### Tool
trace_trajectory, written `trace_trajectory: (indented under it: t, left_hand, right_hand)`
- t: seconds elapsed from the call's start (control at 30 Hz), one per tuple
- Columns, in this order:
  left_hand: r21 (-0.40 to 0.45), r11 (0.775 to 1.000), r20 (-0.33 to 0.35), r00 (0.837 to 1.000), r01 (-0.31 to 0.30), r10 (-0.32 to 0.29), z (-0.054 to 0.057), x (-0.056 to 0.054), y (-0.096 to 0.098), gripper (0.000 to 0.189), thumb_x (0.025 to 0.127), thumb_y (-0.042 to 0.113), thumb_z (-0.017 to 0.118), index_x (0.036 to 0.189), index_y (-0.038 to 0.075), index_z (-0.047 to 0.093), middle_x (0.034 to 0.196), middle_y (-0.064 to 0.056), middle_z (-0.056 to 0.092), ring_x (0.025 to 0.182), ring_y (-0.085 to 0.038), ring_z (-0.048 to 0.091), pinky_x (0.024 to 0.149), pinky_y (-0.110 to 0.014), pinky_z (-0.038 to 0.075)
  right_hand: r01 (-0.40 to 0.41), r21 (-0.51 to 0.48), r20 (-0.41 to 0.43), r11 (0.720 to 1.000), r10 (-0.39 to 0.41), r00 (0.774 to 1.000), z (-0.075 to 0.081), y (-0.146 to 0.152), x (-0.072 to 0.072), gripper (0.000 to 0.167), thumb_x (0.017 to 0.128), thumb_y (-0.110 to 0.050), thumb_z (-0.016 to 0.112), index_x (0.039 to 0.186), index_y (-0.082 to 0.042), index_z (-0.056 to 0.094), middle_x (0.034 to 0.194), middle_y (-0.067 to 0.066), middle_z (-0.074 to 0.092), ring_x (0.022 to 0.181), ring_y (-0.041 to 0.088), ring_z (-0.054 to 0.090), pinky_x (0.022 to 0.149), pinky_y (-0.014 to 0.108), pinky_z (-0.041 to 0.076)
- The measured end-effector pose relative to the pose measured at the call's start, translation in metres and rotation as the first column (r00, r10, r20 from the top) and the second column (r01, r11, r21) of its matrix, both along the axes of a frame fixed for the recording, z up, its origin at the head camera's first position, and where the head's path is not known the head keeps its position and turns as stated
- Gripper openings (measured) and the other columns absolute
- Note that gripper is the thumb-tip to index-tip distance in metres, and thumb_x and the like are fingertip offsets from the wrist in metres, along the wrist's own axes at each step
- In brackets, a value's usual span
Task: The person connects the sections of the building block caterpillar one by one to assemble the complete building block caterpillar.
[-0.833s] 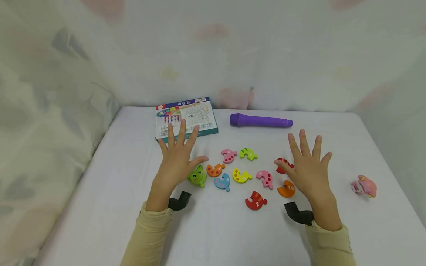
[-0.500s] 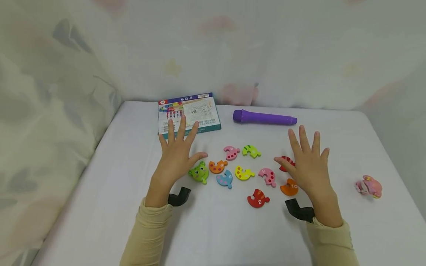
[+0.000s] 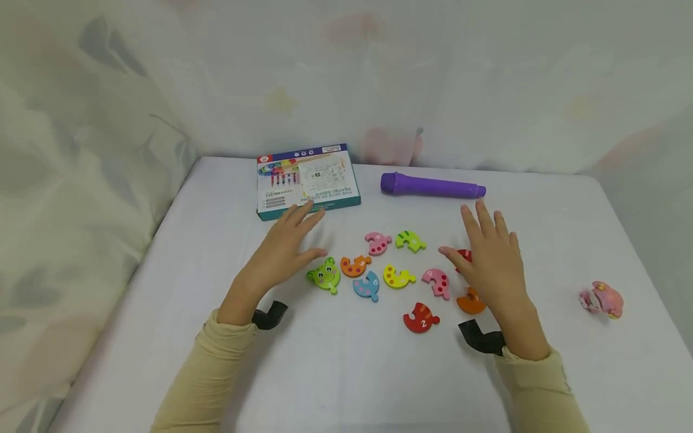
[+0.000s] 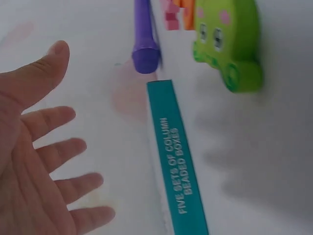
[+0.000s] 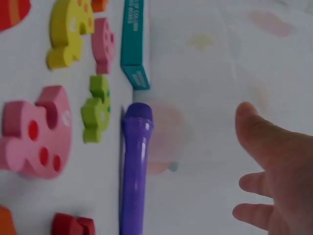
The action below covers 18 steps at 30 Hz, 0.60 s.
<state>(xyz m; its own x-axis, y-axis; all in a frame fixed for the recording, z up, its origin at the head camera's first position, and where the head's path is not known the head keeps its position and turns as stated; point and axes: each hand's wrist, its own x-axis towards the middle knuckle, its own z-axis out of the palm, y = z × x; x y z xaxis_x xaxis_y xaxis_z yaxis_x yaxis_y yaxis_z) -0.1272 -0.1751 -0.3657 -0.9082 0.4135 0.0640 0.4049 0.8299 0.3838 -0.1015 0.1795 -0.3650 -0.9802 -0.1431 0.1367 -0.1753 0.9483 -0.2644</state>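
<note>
Above the table, my left hand [image 3: 278, 249] hovers with fingers spread, holding nothing; the green frog-like face piece [image 3: 325, 275] is nearest to it. My right hand [image 3: 494, 261] is also raised with its fingers extended and nothing in it. It partly covers a red piece [image 3: 464, 255] and an orange piece [image 3: 471, 302]. Between the hands lie several curved, knobbed puzzle pieces: a pink one [image 4: 171, 17], a light green one [image 3: 409, 240], an orange one [image 3: 354, 266], a blue one [image 3: 367, 286], a yellow one [image 3: 397, 276], another pink one [image 5: 41, 132] and a red one marked 2 [image 3: 420, 317].
A flat box [image 3: 308, 182] printed "FIVE SETS OF COLUMN BEADED BOXES" lies at the back left. To its right is a purple toy microphone [image 3: 433, 185]. A small pink toy [image 3: 602, 299] sits at the far right. Patterned cloth [image 3: 346, 78] hangs behind the white table.
The left hand has turned and shifted slightly left, its fingers less upright. The right hand's fingers have drawn closer together. The table objects sit a little higher in view than at first.
</note>
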Motion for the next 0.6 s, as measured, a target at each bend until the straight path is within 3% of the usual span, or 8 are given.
trace_trajectory:
  t: [0.13, 0.23, 0.37, 0.6]
  left_hand:
    - [0.037, 0.996, 0.079, 0.994, 0.079, -0.081, -0.013, 0.001, -0.008, 0.05, 0.084, 0.013, 0.067, 0.132, 0.013, 0.052, 0.147, -0.006, 0.031, 0.134, -0.028, 0.027, 0.107, -0.045, 0.027]
    - [0.039, 0.994, 0.161, 0.981, 0.099, -0.104, -0.024, 0.001, -0.012, 0.046, 0.084, 0.006, 0.066, 0.128, 0.015, 0.056, 0.145, -0.003, 0.035, 0.132, -0.025, 0.03, 0.105, -0.043, 0.031]
    - [0.036, 0.993, 0.245, 0.963, 0.111, -0.116, -0.038, 0.002, -0.012, 0.052, 0.081, 0.008, 0.07, 0.13, 0.018, 0.055, 0.143, -0.003, 0.038, 0.131, -0.025, 0.032, 0.104, -0.042, 0.033]
    - [0.029, 0.992, 0.304, 0.945, 0.119, -0.122, -0.053, 0.004, -0.001, 0.056, 0.073, 0.014, 0.078, 0.125, 0.018, 0.058, 0.129, -0.001, 0.05, 0.119, -0.02, 0.043, 0.099, -0.036, 0.038]
  right_hand:
    - [-0.045, -0.066, -0.077, 0.997, 0.04, 0.996, -0.013, -0.011, 0.0, 0.073, 0.085, -0.034, 0.065, 0.143, -0.006, 0.03, 0.142, 0.019, 0.036, 0.126, 0.041, 0.035, 0.098, 0.059, 0.031]
    - [-0.07, -0.112, -0.108, 0.991, 0.058, 0.993, -0.023, -0.022, 0.002, 0.066, 0.084, -0.029, 0.066, 0.139, -0.006, 0.037, 0.136, 0.016, 0.045, 0.121, 0.036, 0.043, 0.095, 0.053, 0.038]
    - [-0.089, -0.115, -0.07, 0.989, 0.081, 0.994, -0.032, -0.037, 0.006, 0.064, 0.083, -0.031, 0.068, 0.137, -0.009, 0.042, 0.133, 0.013, 0.049, 0.12, 0.032, 0.046, 0.092, 0.05, 0.043]
    - [-0.12, -0.134, 0.012, 0.984, 0.122, 0.992, -0.034, -0.058, 0.016, 0.06, 0.081, -0.033, 0.069, 0.133, -0.011, 0.047, 0.13, 0.011, 0.052, 0.116, 0.03, 0.05, 0.085, 0.046, 0.049]
